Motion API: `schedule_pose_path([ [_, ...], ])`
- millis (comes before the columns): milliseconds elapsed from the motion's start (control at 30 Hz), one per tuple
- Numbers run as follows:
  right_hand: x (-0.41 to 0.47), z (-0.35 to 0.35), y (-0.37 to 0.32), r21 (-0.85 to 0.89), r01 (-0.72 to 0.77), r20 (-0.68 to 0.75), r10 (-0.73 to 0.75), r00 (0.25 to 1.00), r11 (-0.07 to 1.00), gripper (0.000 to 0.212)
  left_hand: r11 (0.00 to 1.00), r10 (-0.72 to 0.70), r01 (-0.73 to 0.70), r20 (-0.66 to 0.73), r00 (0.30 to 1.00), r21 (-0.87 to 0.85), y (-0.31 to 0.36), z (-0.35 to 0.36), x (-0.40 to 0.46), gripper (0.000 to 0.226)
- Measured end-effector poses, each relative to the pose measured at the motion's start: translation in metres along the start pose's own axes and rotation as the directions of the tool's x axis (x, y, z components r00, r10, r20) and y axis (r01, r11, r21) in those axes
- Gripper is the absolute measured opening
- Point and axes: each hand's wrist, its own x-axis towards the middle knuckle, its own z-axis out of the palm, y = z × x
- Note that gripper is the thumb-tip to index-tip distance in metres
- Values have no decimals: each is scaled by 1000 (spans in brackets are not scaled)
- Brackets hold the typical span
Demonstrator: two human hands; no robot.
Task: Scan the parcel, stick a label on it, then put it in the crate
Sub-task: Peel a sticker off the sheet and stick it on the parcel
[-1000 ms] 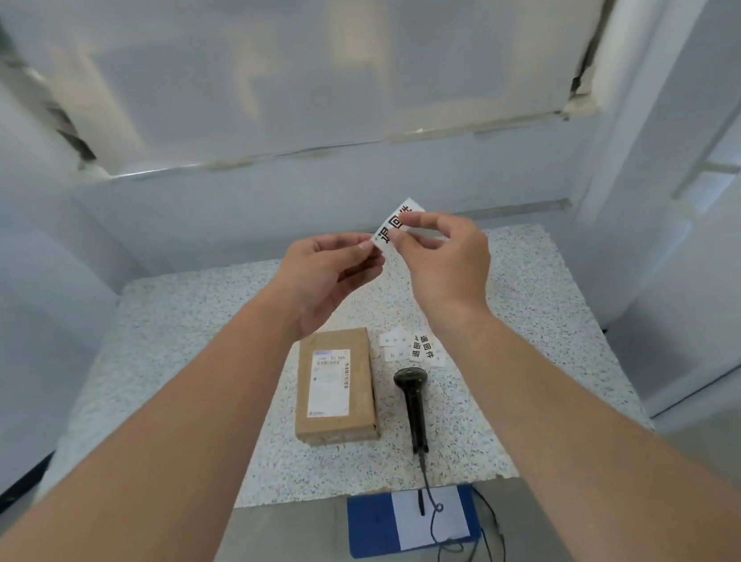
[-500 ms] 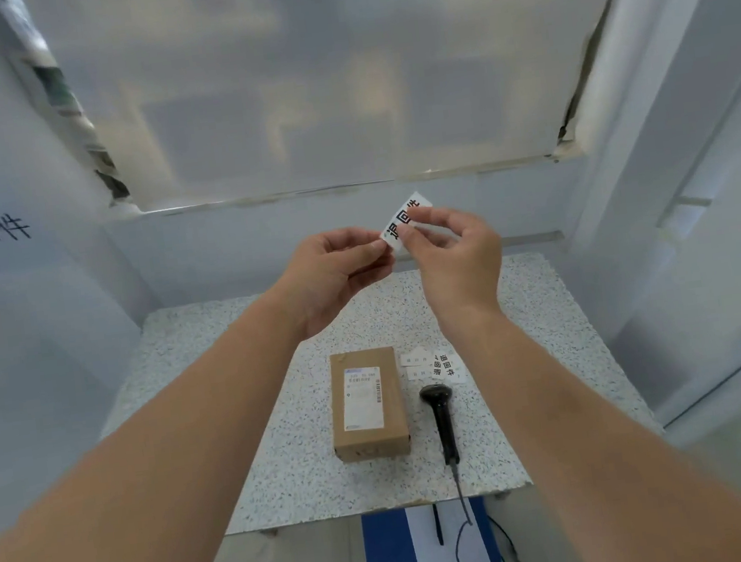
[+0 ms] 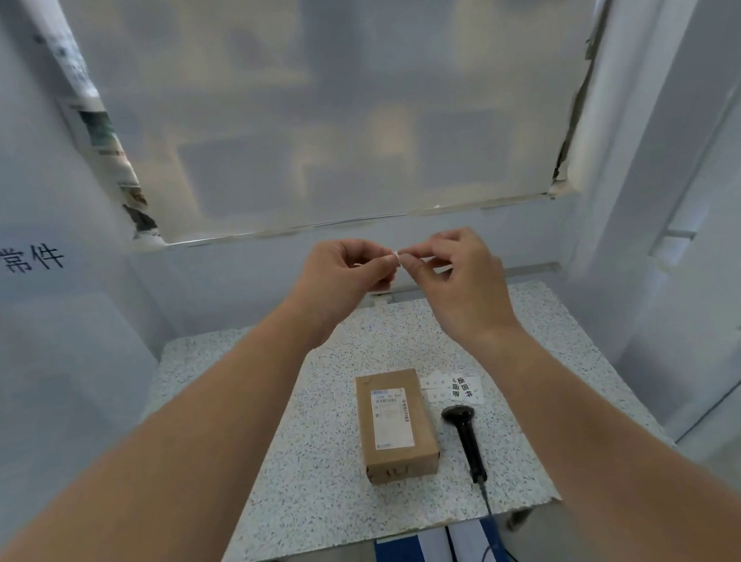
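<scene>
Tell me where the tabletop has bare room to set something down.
The table is bare left of the parcel out to its left edge, and along the far strip beneath the raised hands. The right edge past the scanner is also free. Crowded: the parcel, scanner and loose labels cluster mid-table.

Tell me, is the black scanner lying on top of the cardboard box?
No. The scanner lies on the speckled table just right of the box, not on it.
</scene>
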Motion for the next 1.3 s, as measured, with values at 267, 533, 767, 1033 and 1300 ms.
schedule_pose_path([
  [267, -2, 5, -2, -86, 118, 77, -111, 991, 989, 22, 986, 11, -7, -18, 1000, 165, 1, -11, -6, 11],
  [533, -11, 10, 9, -109, 100, 170, -80, 982, 989, 19, 962, -15, 18, -13, 1000, 272, -14, -12, -8, 6],
  [767, -16, 16, 25, -121, 83, 217, -55, 975, 989, 17, 961, -48, 48, -8, 999, 272, -24, -7, -7, 4],
  [1033, -19, 25, 40, -178, -38, 169, 69, 983, 983, 16, 957, -92, 86, 11, 996, 276, -34, 0, -7, 6],
  [1300, -32, 43, 56, -208, -223, 187, 263, 947, 952, 12, 911, -245, 252, -62, 967, 326, -72, 7, -2, 13],
])
